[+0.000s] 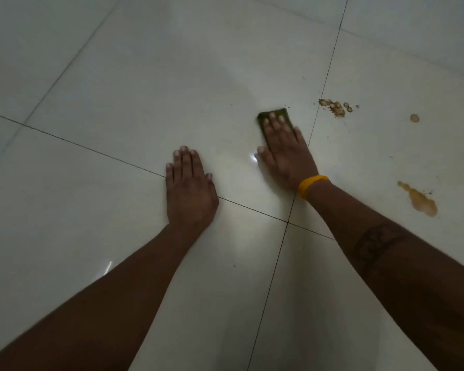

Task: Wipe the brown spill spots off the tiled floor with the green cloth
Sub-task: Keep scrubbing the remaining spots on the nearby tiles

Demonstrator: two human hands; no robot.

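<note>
Most of the green cloth (275,115) is hidden under the right hand (284,149); only its far edge and left side show, a flat folded rectangle whose weave is too dim to make out. Both forearms are cut off by the lower edge of the view. The tiled floor (145,84) is pale, glossy and reflective, with thin dark grout lines. Three brown spill spots lie to the right of the cloth: a crumbly, grainy patch (335,107) just past the grout line, a small round drop (414,118) farther right, and a smooth elongated puddle (419,200) nearer the person. The right hand presses the cloth flat with straight fingers (a yellow band (312,184) circles that wrist). The left hand (189,188) rests palm-down on the floor, fingers straight and together, holding nothing, apart from the cloth.
</note>
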